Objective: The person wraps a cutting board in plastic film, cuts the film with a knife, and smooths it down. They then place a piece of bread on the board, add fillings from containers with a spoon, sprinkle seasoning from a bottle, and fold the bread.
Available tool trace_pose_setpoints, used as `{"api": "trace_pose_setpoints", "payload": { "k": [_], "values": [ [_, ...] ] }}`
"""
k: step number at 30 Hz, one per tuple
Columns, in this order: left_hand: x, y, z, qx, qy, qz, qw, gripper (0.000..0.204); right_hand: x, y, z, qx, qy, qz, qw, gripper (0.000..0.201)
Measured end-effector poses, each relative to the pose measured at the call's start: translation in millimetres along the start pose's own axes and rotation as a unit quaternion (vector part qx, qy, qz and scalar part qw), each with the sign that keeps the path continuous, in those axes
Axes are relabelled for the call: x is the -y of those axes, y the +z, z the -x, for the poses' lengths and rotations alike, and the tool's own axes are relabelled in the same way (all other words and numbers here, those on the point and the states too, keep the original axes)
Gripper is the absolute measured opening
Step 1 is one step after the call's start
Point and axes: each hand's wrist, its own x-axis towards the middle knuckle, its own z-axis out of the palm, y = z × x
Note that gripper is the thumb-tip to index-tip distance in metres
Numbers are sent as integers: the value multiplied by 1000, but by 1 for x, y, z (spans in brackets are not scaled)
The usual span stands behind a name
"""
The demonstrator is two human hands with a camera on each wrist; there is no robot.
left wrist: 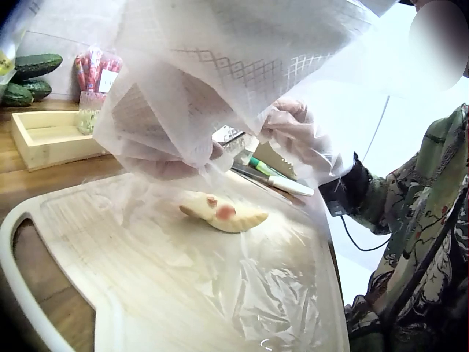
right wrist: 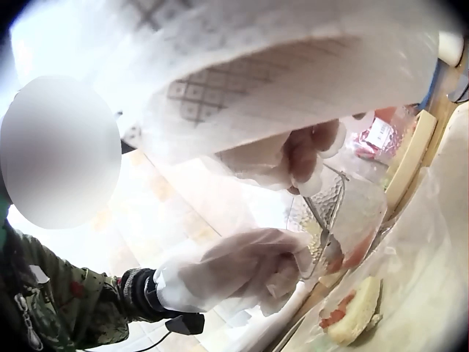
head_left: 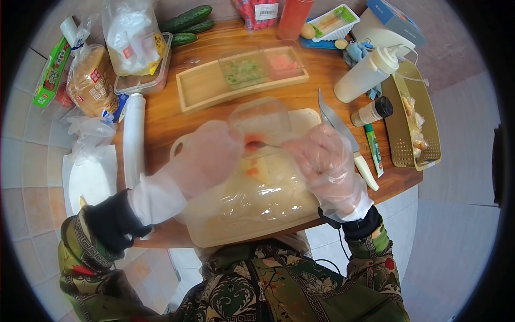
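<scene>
Both hands wear clear plastic gloves. My left hand (head_left: pixel 212 153) grips a clear plastic tub (head_left: pixel 260 115), tilted above the cutting board (head_left: pixel 214 228). Reddish food shows at the tub's lower side, around the bowl of a spoon (head_left: pixel 256 145). Its thin handle runs to my right hand (head_left: pixel 330 161), whose fingers pinch it. Below the tub, a pale piece of bread (head_left: pixel 260 172) with red bits on top lies on clear plastic film (head_left: pixel 252 206) spread over the board. From the right wrist view, the tub (right wrist: pixel 355 209) stands tilted just above the bread (right wrist: pixel 359 315).
Right of the board lie a knife (head_left: pixel 338 126), a green tube (head_left: pixel 374 150) and a spice jar (head_left: pixel 373 111). Behind it is a divided wooden tray (head_left: pixel 201 86) with tubs of green and pink food. A film roll (head_left: pixel 134 134) lies left; a basket (head_left: pixel 418 155) stands right.
</scene>
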Motion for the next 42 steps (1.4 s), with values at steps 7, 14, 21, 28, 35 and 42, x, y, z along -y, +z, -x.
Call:
{"api": "trace_pose_setpoints", "payload": {
  "k": [7, 14, 21, 28, 35, 42],
  "values": [
    [1, -2, 1, 29, 14, -13, 999, 38, 2, -10, -4, 44, -74, 26, 996, 32],
    [7, -2, 0, 7, 91, -55, 994, 29, 14, -18, 5, 70, -90, 87, 990, 29],
    [8, -7, -10, 122, 191, -332, 915, 18, 23, -19, 17, 78, -91, 109, 987, 31],
    [9, -7, -11, 132, 145, -307, 931, 21, 24, -15, 22, 81, -97, 72, 989, 33],
    [16, -5, -4, 74, 131, -152, 977, 21, 22, -6, 26, 85, -89, 83, 989, 34],
    [15, -9, -6, 87, 146, -255, 952, 16, 20, -9, 26, 70, -88, 97, 989, 34]
  ]
}}
